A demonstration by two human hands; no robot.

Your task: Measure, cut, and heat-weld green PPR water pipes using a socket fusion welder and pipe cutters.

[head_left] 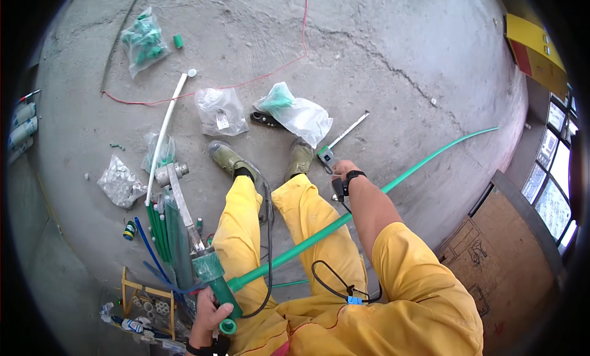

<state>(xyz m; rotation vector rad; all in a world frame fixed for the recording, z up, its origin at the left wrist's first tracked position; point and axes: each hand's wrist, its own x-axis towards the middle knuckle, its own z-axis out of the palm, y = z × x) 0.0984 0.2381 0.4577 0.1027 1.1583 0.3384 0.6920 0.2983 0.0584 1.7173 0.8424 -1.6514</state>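
Note:
My left hand [210,318] is closed at the lower end of a pipe welding iron, thumb across its green handle [230,302]. A round green ring-shaped end [228,326] shows beside the thumb; I cannot tell whether it is a separate fitting. The iron's metal heating head [172,173] points away from me. A long green pipe [313,238] slants across my legs, under my right forearm, its near end beside the handle. Beyond the pipe, my right hand [345,168] is closed on a tape measure [326,155], its blade [349,128] drawn out over the floor.
A white pipe [165,134] and bags of fittings [145,41] lie on the concrete floor. Green pipes [158,230] and a yellow rack [147,291] stand at left. A black cable [269,251] loops over my leg. At right is a wooden board [501,257].

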